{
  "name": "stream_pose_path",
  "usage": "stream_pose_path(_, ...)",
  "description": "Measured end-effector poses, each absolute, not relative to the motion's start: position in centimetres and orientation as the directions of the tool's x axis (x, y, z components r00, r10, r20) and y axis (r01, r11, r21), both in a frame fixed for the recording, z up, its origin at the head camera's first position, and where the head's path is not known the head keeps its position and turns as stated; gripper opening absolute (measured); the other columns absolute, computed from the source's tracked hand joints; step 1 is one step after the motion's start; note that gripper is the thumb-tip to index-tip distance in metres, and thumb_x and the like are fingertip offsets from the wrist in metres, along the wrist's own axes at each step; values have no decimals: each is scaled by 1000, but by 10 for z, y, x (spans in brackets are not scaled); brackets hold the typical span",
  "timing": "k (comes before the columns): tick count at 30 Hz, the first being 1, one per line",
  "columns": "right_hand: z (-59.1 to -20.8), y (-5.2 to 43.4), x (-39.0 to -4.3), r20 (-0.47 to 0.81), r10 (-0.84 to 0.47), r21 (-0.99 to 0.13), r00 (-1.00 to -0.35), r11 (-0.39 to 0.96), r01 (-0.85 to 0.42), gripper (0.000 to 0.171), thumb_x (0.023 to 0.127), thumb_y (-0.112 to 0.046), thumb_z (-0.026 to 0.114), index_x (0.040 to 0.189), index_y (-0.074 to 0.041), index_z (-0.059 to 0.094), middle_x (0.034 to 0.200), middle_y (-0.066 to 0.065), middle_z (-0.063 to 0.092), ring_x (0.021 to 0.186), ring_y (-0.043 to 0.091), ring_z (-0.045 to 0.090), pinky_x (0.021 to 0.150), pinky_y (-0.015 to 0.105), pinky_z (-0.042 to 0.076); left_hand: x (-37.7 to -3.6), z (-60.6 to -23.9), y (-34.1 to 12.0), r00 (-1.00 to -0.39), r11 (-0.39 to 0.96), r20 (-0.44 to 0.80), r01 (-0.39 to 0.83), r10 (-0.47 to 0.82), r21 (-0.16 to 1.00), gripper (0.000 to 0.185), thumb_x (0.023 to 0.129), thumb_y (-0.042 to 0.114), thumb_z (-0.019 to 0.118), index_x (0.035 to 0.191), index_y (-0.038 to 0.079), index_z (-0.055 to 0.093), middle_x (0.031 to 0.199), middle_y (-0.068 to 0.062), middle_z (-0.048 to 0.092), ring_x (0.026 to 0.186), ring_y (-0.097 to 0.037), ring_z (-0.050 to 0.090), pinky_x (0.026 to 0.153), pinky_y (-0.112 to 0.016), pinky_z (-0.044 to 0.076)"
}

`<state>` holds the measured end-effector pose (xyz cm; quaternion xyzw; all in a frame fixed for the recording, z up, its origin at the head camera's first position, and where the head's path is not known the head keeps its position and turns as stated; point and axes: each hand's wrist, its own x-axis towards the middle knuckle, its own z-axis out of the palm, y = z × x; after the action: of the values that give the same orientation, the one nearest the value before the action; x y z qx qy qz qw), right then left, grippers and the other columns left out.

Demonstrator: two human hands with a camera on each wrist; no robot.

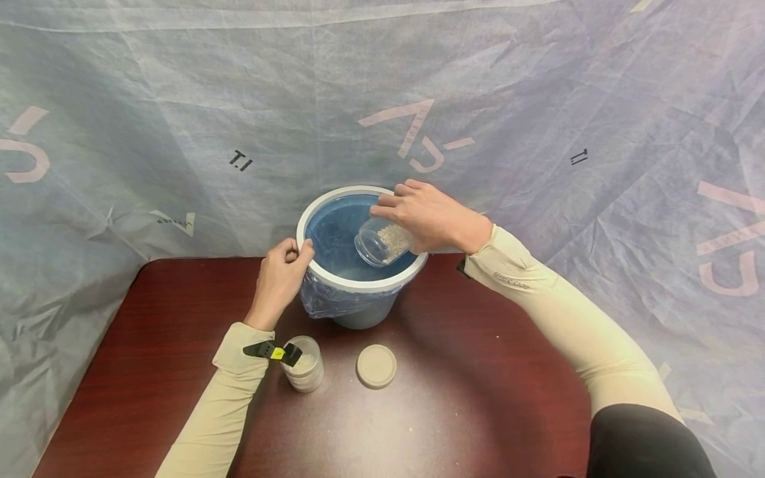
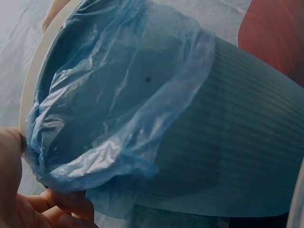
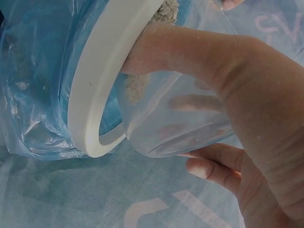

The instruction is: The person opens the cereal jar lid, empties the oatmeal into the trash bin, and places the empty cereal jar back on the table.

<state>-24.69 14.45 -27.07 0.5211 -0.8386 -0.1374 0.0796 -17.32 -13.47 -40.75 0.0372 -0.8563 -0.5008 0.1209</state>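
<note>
**Jar tipped over the bin, grains not yet all out**

Your right hand (image 1: 427,216) clamps the clear plastic jar (image 1: 382,242), tilted mouth-down inside the blue-lined grey bin (image 1: 358,282) at frame centre; some grains remain inside. Your left hand (image 1: 279,275) pinches the bin's rim. A second jar (image 1: 305,364) and tan lid (image 1: 376,366) wait on the desk (image 1: 478,372). Backdrop writing reads "T.I"

head view evenly lit from overhead, sharp, with soft glare on the table (image 1: 478,372) and wide-angle bowing at edges. both wrist views dimmer, bluish, softly blurred at close range.
</note>
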Motion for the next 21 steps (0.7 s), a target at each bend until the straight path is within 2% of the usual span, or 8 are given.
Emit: stream_pose_path(21,-272,141,-248,-16,-912,347,-411,380,-858,67,72,1,69,137,-12,63,123,5,68,96,34,58,90,44,46,-174,-407,-135,-968,488,163,49,-193,871,39,104,46,61,82,14,55,62,8,39,63,-22,44,60,-40,31)
